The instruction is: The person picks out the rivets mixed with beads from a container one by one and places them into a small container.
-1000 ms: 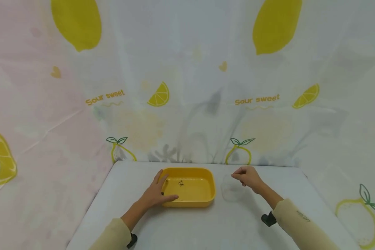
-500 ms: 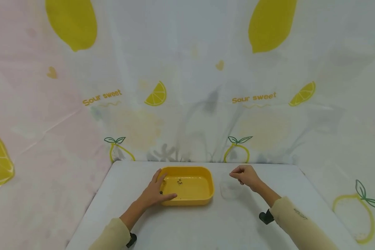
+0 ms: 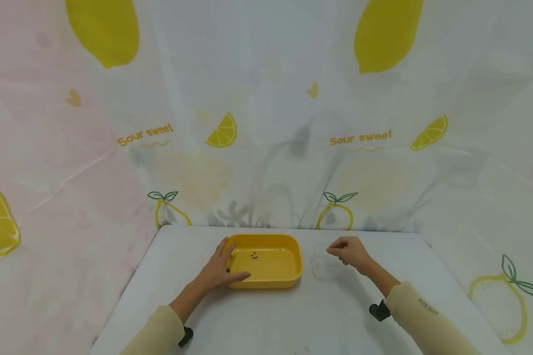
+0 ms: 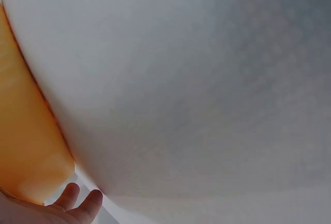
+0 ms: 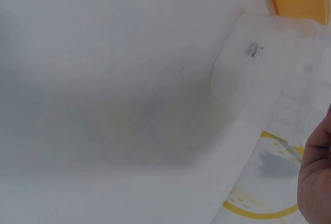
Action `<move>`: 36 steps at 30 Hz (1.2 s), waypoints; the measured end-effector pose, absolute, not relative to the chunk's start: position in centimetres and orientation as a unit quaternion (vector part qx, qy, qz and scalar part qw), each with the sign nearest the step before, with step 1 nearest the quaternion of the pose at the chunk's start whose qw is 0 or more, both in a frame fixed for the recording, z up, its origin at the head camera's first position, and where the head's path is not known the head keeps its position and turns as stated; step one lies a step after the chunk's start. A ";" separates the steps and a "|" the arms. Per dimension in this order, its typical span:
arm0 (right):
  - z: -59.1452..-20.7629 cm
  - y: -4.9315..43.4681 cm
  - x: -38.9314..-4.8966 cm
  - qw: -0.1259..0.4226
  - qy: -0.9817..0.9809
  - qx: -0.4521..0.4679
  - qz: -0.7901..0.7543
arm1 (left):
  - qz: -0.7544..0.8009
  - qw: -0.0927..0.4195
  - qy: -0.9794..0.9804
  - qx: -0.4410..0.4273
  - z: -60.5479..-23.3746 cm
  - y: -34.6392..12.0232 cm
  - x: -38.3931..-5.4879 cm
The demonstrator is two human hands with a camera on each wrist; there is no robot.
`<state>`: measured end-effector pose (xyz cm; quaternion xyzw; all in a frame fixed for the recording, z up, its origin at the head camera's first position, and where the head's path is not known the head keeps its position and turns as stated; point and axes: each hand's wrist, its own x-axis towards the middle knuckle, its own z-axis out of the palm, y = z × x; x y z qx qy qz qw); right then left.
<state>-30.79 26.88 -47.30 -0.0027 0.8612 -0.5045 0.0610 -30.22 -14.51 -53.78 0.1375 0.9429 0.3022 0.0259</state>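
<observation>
A yellow rectangular tray stands on the white table, with a few small dark pieces inside. My left hand rests over its left end, fingers spread and thumb reaching across the near rim. In the left wrist view, extended fingertips of that left hand show past the tray's wall. To the tray's right, my right hand has thumb and index finger together over a clear plastic container; I cannot tell what is between them. The container has small dark specks showing in it.
A white curtain printed with lemons closes off the back and both sides. The table runs up to it, its back edge just behind the tray. Dark wrist cameras are strapped under the sleeves.
The head view has shifted slightly, so the tray and container sit a little higher and farther left in it. Both hands keep nearly the same pose.
</observation>
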 end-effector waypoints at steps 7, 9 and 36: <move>-47.2 27.3 -30.8 0.054 0.868 -0.015 -0.494 | 0.307 0.026 0.942 0.136 -53.4 -14.3 -30.3; -47.2 27.4 -30.8 0.054 0.869 -0.006 -0.492 | 0.311 0.025 0.940 0.137 -53.4 -14.3 -30.4; -48.0 27.0 -30.6 0.038 0.891 -0.045 -0.451 | 0.294 0.025 0.944 0.144 -53.5 -14.6 -30.0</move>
